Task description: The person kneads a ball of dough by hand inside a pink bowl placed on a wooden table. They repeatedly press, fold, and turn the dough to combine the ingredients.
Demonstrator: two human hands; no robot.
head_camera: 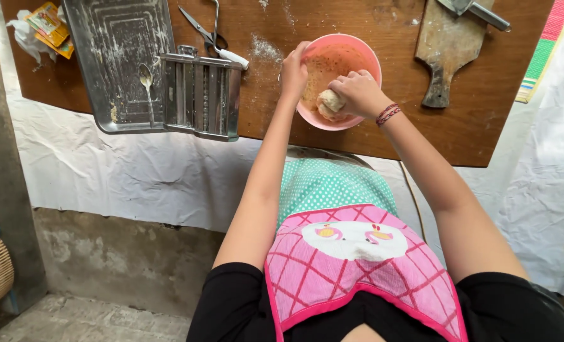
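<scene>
A pink bowl (364, 54) with orange-brown crumbs inside sits on the wooden table (383, 136). My left hand (292, 71) grips the bowl's left rim. Inside the bowl, my right hand (356, 92) is closed on a pale lump of dough (328, 103), pressing it against the near wall. A red string bracelet is on my right wrist.
A metal pasta machine (201, 92) stands left of the bowl, next to a floured metal tray (118, 50) holding a spoon (146, 79). Scissors (213, 39) lie behind the machine. A wooden cutting board (446, 44) is at the right. Packets (49, 28) lie far left.
</scene>
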